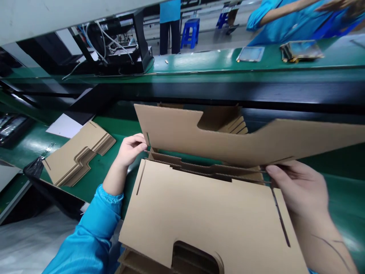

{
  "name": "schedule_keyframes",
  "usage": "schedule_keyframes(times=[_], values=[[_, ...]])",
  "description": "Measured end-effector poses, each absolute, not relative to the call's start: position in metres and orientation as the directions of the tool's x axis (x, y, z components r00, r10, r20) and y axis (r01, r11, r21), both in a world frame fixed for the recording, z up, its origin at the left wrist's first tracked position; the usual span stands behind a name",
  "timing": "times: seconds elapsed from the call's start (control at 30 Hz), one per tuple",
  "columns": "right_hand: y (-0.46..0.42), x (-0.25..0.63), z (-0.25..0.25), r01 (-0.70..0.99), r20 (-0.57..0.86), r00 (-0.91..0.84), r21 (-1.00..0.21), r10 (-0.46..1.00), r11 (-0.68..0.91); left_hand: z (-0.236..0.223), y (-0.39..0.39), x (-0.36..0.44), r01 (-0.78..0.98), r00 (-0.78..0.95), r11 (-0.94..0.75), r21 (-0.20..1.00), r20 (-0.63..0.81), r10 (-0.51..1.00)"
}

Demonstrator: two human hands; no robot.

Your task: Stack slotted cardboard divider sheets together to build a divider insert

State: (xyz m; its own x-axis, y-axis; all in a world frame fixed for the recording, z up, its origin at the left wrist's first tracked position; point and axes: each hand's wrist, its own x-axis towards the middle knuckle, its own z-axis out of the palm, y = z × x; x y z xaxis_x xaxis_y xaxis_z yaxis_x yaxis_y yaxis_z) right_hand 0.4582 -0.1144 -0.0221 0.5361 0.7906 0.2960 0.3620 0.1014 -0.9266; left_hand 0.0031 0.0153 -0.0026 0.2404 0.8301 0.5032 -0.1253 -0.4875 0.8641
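In front of me stands a partly assembled set of slotted cardboard dividers. A large cardboard panel (248, 146) with a wide notch tilts up at its far side. A notched cardboard divider (196, 166) runs crosswise below that panel. At its left end my left hand (131, 150) is closed, thumb against fingers. My right hand (302, 186) grips the right end, thumb on top and fingers partly hidden behind the panel. Nearest me lies a flat cardboard sheet (211, 213) with long slots and a cut-out, over more cardboard layers.
Left of me, a stack of notched cardboard pieces (74, 152) lies on the green table beside a white sheet (65, 125). Across a dark channel, a green bench (196, 61) carries flat panels (302, 50) and cabled equipment (119, 45). A co-worker's blue sleeve (262, 15) shows there.
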Motion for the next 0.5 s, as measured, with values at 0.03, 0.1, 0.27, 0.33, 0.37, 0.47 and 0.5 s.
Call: schedule_keyframes(times=[0.03,0.1,0.27,0.33,0.37,0.47,0.5], values=[[-0.115,0.457,-0.021,0.321,0.258,0.550,-0.943,0.794,0.084,-0.002,0.015,0.003,-0.104,0.241,-0.509,0.854,0.518,0.821],[-0.117,0.454,-0.016,0.282,0.223,0.574,-0.957,0.788,0.065,-0.001,0.015,0.003,-0.052,0.235,-0.535,0.844,0.531,0.814],[-0.119,0.444,-0.005,0.336,0.256,0.595,-0.940,0.762,0.054,-0.003,0.013,0.003,0.022,0.195,-0.560,0.828,0.546,0.815],[-0.119,0.446,-0.008,0.360,0.258,0.604,-0.932,0.754,0.030,-0.003,0.013,0.003,0.026,0.224,-0.579,0.815,0.560,0.798],[-0.119,0.447,-0.010,0.355,0.249,0.612,-0.934,0.751,0.020,-0.003,0.014,0.002,0.020,0.239,-0.583,0.812,0.562,0.792],[-0.119,0.453,-0.019,0.282,0.194,0.626,-0.959,0.756,0.013,-0.004,0.014,0.001,-0.025,0.241,-0.565,0.824,0.554,0.797],[-0.118,0.455,-0.021,0.269,0.185,0.620,-0.963,0.763,0.015,-0.004,0.014,0.001,-0.043,0.237,-0.557,0.829,0.550,0.801]])
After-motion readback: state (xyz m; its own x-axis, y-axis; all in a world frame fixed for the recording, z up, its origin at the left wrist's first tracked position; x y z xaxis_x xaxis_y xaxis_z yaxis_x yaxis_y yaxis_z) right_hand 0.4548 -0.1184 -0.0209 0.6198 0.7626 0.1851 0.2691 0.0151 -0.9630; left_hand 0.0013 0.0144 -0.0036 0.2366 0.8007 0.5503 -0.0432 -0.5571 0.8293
